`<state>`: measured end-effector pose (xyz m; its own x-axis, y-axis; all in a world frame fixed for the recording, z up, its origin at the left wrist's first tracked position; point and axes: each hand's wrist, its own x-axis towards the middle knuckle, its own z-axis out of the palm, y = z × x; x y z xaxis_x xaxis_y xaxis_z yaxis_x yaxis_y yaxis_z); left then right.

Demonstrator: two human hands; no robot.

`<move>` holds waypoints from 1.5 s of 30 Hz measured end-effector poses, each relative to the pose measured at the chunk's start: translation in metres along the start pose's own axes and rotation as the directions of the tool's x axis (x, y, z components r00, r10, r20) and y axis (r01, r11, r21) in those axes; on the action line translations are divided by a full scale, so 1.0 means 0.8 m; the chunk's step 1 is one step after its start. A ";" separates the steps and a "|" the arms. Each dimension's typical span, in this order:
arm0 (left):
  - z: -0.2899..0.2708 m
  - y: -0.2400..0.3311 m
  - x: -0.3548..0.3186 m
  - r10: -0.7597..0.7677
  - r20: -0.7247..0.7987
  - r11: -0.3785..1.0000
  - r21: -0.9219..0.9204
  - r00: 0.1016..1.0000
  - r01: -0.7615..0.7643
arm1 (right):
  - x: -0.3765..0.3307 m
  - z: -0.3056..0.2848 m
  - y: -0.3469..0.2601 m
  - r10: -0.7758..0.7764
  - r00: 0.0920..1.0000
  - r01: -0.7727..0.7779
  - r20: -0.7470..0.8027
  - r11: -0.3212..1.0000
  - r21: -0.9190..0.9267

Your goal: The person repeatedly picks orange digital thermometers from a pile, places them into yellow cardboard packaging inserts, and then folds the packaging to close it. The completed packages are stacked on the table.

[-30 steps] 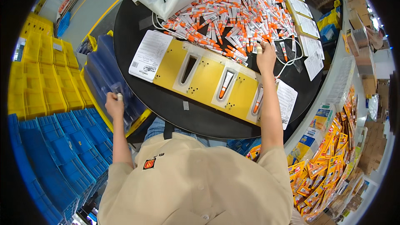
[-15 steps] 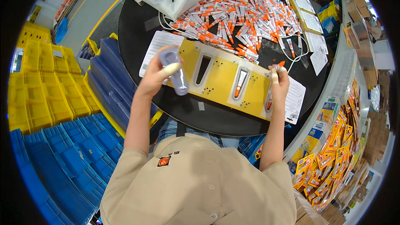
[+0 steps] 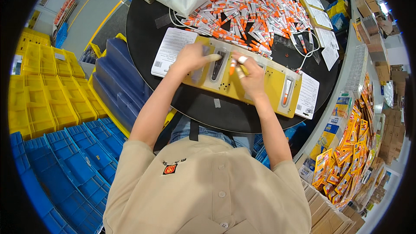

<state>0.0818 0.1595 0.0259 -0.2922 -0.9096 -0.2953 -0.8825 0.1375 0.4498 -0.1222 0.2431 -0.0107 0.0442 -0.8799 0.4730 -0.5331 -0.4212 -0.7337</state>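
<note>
A long yellow fixture [image 3: 271, 80] with oval slots lies across the round black table. My left hand [image 3: 190, 58] is over its left end, fingers curled around blurred clear plastic blister shells [image 3: 197, 74], its thumb reaching to the left slot. A clear blister shell [image 3: 215, 68] appears to sit in that slot. Just right of it, my right hand [image 3: 251, 74] pinches a small white tube with an orange cap [image 3: 232, 66]; the hand covers most of the middle slot. Another such tube [image 3: 286, 92] lies in the right slot.
A large pile of orange-capped tubes [image 3: 255, 13] covers the far table. Printed cards [image 3: 171, 47] lie by the fixture's left end, more cards [image 3: 309, 93] by its right. White cable [image 3: 320, 39] loops nearby. Blue crates [image 3: 65, 160] and yellow crates [image 3: 52, 91] stand left.
My left hand has moved right and down onto the fixture's left end with the blister shells. My right hand has moved left from the right slot, carrying a tube. The fixture sits slightly further right.
</note>
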 end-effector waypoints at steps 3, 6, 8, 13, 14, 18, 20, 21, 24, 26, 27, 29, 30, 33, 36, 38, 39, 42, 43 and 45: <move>-0.004 -0.050 -0.024 0.061 -0.090 0.923 -0.373 0.994 -0.090 | 0.010 0.020 0.008 -0.199 0.975 0.208 0.102 0.974 -0.086; -0.010 -0.085 -0.030 0.074 -0.270 0.851 -0.484 0.960 -0.202 | 0.014 0.032 0.014 -0.272 0.946 0.306 0.175 0.928 -0.211; -0.022 -0.101 -0.025 -0.087 -0.367 0.957 -0.288 0.926 -0.024 | 0.014 0.035 0.016 -0.247 0.940 0.313 0.233 0.896 -0.314; -0.036 -0.119 -0.004 -0.284 -0.069 0.939 0.181 0.956 0.292 | 0.001 0.030 0.016 -0.255 0.920 0.352 0.299 0.872 -0.341; -0.033 -0.119 -0.003 -0.240 -0.098 0.927 0.271 0.966 0.258 | 0.000 0.034 0.013 -0.197 0.931 0.301 0.308 0.892 -0.339; -0.042 -0.098 -0.005 -0.222 -0.183 0.853 0.440 0.958 0.282 | 0.008 0.050 -0.003 -0.023 0.966 0.146 0.258 0.871 -0.468; -0.073 -0.078 -0.014 -0.191 -0.284 0.817 0.484 0.940 0.312 | 0.015 0.037 -0.003 0.060 0.923 0.141 0.379 0.866 -0.480; -0.088 -0.063 -0.014 -0.201 -0.294 0.802 0.499 0.935 0.329 | 0.017 0.018 0.003 0.045 0.972 0.060 0.231 0.902 -0.427; -0.132 -0.035 -0.041 -0.024 -0.347 0.966 0.235 0.937 0.112 | -0.004 -0.081 0.050 0.161 0.965 -0.231 -0.205 0.892 -0.389; -0.127 -0.025 -0.054 -0.045 -0.282 0.997 -0.077 0.958 0.024 | -0.050 -0.177 0.104 0.316 0.800 -0.529 -0.511 0.773 -0.351; -0.114 -0.022 -0.053 -0.014 -0.137 0.984 -0.178 0.990 -0.010 | -0.078 -0.234 0.135 0.278 0.820 -0.553 -0.500 0.609 -0.569; -0.062 -0.019 -0.048 -0.151 0.045 0.975 -0.157 0.988 0.156 | -0.148 -0.277 0.186 0.563 0.517 -0.789 -0.645 0.022 -0.613; -0.037 -0.019 -0.046 -0.150 -0.020 0.987 -0.057 0.988 0.149 | -0.173 -0.292 0.206 0.607 0.570 -0.769 -0.554 0.155 -0.621; 0.001 -0.017 -0.041 0.024 -0.183 1.000 0.012 0.983 -0.022 | -0.208 -0.287 0.225 0.538 0.681 -0.730 -0.497 0.446 -0.518; 0.026 0.001 -0.044 0.273 -0.055 0.931 0.268 0.960 -0.250 | -0.187 -0.263 0.195 0.314 0.745 -0.664 -0.588 0.271 -0.697; 0.030 0.011 -0.046 0.269 0.113 0.886 0.361 0.957 -0.291 | -0.164 -0.263 0.161 0.316 0.762 -0.644 -0.565 0.282 -0.711; 0.030 0.014 -0.045 0.210 0.193 0.899 0.348 0.958 -0.267 | -0.155 -0.265 0.143 0.328 0.738 -0.670 -0.590 0.258 -0.696; 0.029 0.014 -0.039 0.217 0.201 0.916 0.297 0.955 -0.270 | -0.144 -0.276 0.081 0.200 0.696 -0.702 -0.690 0.392 -0.595; 0.028 0.012 -0.036 0.225 0.179 0.915 0.299 0.958 -0.271 | -0.144 -0.272 0.058 0.193 0.676 -0.703 -0.711 0.458 -0.544; 0.029 0.010 -0.028 0.214 0.211 0.911 0.310 0.954 -0.273 | -0.133 -0.227 0.021 0.238 0.694 -0.579 -0.680 0.746 -0.329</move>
<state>0.0728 0.1904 0.0169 -0.5452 -0.7557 -0.3629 -0.8383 0.4949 0.2287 -0.2891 0.3700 0.0153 -0.6707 -0.5612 0.4851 -0.7015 0.2673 -0.6606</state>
